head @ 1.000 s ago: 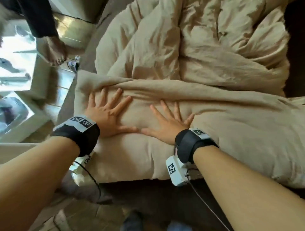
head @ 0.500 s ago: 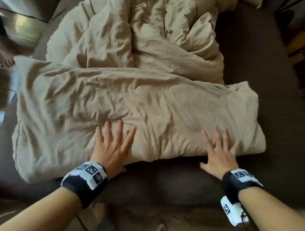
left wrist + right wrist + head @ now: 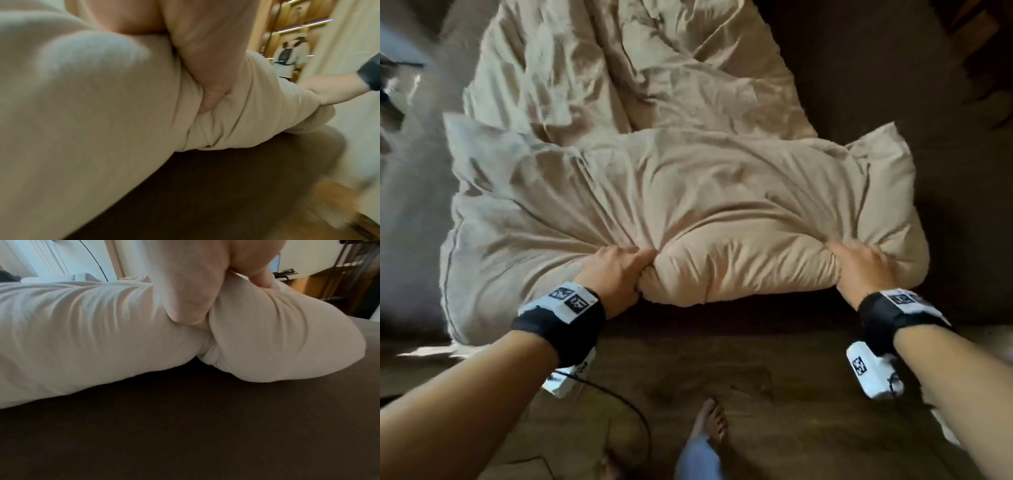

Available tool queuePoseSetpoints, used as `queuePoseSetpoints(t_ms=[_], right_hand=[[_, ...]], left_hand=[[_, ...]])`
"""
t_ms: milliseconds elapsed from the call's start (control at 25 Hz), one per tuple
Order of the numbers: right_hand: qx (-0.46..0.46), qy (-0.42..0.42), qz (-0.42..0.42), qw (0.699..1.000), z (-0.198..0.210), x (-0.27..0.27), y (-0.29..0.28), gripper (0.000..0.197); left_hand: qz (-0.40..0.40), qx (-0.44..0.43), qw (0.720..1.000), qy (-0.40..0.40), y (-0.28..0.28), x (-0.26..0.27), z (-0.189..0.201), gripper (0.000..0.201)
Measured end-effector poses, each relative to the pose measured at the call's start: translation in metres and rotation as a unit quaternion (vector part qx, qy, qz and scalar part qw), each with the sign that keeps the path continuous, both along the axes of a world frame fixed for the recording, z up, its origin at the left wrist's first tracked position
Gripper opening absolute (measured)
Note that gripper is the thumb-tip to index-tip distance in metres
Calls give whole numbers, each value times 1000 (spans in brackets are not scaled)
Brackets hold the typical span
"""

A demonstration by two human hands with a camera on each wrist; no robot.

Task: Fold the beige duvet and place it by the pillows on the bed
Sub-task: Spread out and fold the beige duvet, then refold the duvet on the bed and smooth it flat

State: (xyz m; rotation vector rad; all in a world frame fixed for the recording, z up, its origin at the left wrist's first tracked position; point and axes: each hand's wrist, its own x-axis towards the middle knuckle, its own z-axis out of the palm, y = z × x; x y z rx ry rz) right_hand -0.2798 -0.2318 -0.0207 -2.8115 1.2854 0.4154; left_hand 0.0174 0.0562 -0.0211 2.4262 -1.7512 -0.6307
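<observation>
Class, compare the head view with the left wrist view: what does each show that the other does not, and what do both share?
Only the head view shows the crumpled unfolded beige bedding beyond the fold and a bare foot on the floor. Only the left wrist view shows wooden wall panelling. Both show the left hand and right hand gripping the folded beige duvet.

One beige duvet point(image 3: 688, 192), two hands gripping it: left hand point(image 3: 616, 274) and right hand point(image 3: 859, 270); two wrist bands, left point(image 3: 561, 322) and right point(image 3: 893, 315); one bare foot point(image 3: 710, 425); one dark bed point(image 3: 722, 322)
</observation>
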Motion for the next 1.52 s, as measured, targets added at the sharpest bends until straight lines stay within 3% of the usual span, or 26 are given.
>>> queuePoseSetpoints(t_ms=[80, 160, 240, 320, 400, 520, 560, 640, 720, 800, 880, 920, 1000, 1080, 1160, 1280, 1360, 1440, 1520], right_hand=[[19, 45, -14, 999, 4, -83, 39, 40], [24, 70, -45, 996, 0, -123, 72, 40], [-15, 58, -47, 997, 6, -101, 77, 50], [-8, 50, -42, 998, 26, -68, 70, 60], [60, 70, -43, 995, 39, -57, 63, 71], [230, 137, -25, 963, 45, -48, 61, 99], [299, 122, -43, 945, 46, -40, 62, 108], [355, 53, -80, 930, 40, -10, 61, 115], [303, 5, -71, 950, 23, 32, 61, 117], [215, -10, -35, 976, 6, 68, 49, 127], [169, -20, -37, 985, -10, 84, 18, 138], [165, -16, -59, 984, -14, 87, -2, 139], [182, 45, -46, 981, -14, 94, -28, 118], [188, 119, 7, 975, -10, 110, -39, 70], [168, 102, 31, 980, 7, 143, -49, 46], [47, 26, 93, 994, 35, 227, -86, 15], [6, 25, 123, 992, 30, 275, -95, 15], [34, 116, 64, 991, -5, 296, -87, 30], [87, 205, -11, 975, -48, 292, -84, 36]], left_hand=[[-87, 10, 995, 48, 26, -55, -8, 56], [-112, 9, 993, 34, 47, -80, -16, 61], [-57, -26, 998, 19, 54, -72, -13, 71], [-20, 28, 999, -7, 60, -62, -6, 86], [-53, 102, 993, -17, 66, -61, 7, 107], [7, 111, 993, 33, 52, -46, 22, 107], [29, 87, 996, 19, 43, -37, 24, 109], [76, 63, 994, -52, 15, -9, 29, 109], [124, 105, 981, -110, -7, 22, 22, 108], [199, 137, 962, -125, -13, 55, 5, 128], [257, 135, 952, -94, -9, 83, -8, 141], [250, 150, 954, -69, -11, 92, -11, 133], [185, 212, 959, -38, -19, 102, -12, 88], [124, 263, 956, -35, -34, 113, -9, 61], [120, 239, 963, -2, -45, 137, 1, 64], [182, 174, 967, 46, -51, 200, 17, 95], [203, 224, 950, 78, -55, 220, 20, 89], [152, 262, 951, 67, -63, 229, 0, 80], [134, 260, 953, 77, -71, 238, -24, 96]])
